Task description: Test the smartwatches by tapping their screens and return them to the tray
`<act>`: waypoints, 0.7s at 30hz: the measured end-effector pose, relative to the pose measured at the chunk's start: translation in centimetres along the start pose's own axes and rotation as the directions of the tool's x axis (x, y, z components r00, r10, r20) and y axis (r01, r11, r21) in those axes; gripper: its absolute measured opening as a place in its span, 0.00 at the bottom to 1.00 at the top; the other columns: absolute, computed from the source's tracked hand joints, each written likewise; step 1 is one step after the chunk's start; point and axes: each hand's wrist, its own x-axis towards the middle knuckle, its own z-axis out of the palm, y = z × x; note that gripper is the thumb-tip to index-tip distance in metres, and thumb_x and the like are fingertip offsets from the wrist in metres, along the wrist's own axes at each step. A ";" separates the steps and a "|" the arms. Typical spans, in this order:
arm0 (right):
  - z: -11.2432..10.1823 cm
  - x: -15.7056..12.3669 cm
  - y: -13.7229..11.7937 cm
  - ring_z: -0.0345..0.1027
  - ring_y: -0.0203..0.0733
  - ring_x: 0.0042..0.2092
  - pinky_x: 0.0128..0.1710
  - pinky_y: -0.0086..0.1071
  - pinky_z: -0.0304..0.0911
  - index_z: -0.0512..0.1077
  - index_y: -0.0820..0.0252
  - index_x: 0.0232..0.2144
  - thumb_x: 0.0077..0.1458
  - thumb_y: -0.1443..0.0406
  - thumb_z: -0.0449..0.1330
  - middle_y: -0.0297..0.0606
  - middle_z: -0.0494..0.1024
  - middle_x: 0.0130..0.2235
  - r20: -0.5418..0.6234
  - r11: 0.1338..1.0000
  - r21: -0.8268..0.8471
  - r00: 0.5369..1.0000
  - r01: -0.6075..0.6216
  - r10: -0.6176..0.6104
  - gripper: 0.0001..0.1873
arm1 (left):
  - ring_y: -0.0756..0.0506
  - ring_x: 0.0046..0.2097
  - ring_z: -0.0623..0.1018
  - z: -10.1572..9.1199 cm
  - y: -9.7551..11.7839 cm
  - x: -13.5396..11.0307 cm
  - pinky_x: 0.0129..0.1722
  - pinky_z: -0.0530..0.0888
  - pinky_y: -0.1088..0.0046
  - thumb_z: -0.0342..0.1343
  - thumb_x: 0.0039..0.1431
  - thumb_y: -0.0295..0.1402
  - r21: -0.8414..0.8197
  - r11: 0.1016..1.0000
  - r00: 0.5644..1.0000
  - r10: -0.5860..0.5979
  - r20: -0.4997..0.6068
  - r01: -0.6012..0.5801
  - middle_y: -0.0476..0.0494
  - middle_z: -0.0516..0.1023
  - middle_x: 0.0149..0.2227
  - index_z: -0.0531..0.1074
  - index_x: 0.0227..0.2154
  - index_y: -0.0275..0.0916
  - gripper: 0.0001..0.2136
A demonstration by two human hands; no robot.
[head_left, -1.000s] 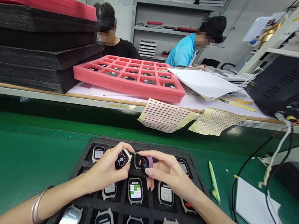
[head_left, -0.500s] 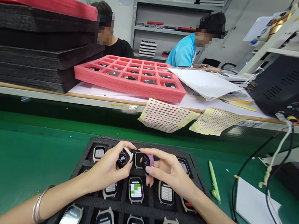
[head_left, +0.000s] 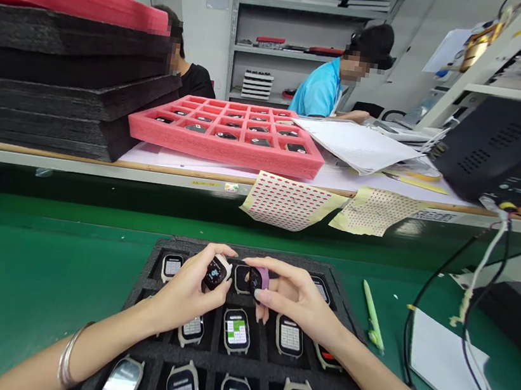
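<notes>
Between thumb and fingers, my left hand [head_left: 193,285] grips a pale-cased smartwatch [head_left: 217,272] with a lit dark screen. My right hand [head_left: 289,291] pinches a purple-cased smartwatch [head_left: 257,280], its lit screen turned toward the left. Both are held up close together over a black foam tray [head_left: 261,369]. In the tray's compartments lie several strapless smartwatches, most showing white grids. A watch with green squares on its screen [head_left: 237,331] lies just below my hands. My hands and forearms hide parts of some watches.
A green pen [head_left: 373,315] and a white pad [head_left: 449,367] with cables across it lie to the right. On the shelf above are a pink foam tray [head_left: 222,153], stacked black foam trays [head_left: 53,91], papers [head_left: 358,145] and a black device [head_left: 511,151]. Two people sit beyond.
My hands and the two watches stay almost still. Behind the shelf, the person in black has shifted left, and the person in blue has changed head and arm position slightly.
</notes>
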 end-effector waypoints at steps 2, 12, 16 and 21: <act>-0.1 0.0 0.0 0.71 0.34 0.24 0.26 0.26 0.66 0.68 0.65 0.51 0.56 0.65 0.63 0.35 0.76 0.24 0.003 1.000 -0.010 1.000 -0.005 0.005 0.21 | 0.48 0.37 0.70 0.0 0.0 0.0 0.39 0.66 0.75 0.52 0.56 0.26 0.006 1.000 1.000 -0.004 0.000 0.004 0.51 0.69 0.36 0.62 0.43 0.43 0.12; -0.1 -0.1 -0.1 0.70 0.34 0.24 0.25 0.25 0.65 0.67 0.66 0.52 0.56 0.65 0.62 0.34 0.75 0.24 0.000 1.000 -0.011 1.000 -0.007 0.007 0.22 | 0.49 0.36 0.69 0.0 0.0 -0.1 0.37 0.66 0.76 0.51 0.55 0.25 0.014 1.000 1.000 -0.005 -0.023 0.005 0.52 0.68 0.35 0.61 0.41 0.43 0.12; -0.2 -0.2 0.1 0.71 0.34 0.24 0.25 0.25 0.65 0.67 0.66 0.52 0.55 0.65 0.62 0.34 0.75 0.24 0.008 1.000 -0.019 1.000 -0.009 0.009 0.22 | 0.49 0.34 0.69 0.0 0.0 -0.1 0.36 0.65 0.76 0.50 0.55 0.24 0.010 1.000 0.999 -0.020 -0.028 0.020 0.53 0.67 0.33 0.61 0.41 0.43 0.12; -0.2 -0.2 0.0 0.70 0.34 0.24 0.25 0.25 0.65 0.66 0.66 0.52 0.55 0.65 0.62 0.35 0.76 0.23 0.001 1.000 -0.012 1.000 -0.002 0.002 0.23 | 0.48 0.38 0.70 0.0 0.1 -0.1 0.38 0.66 0.75 0.51 0.55 0.25 0.010 1.000 0.999 0.010 -0.038 -0.009 0.51 0.69 0.37 0.61 0.43 0.43 0.13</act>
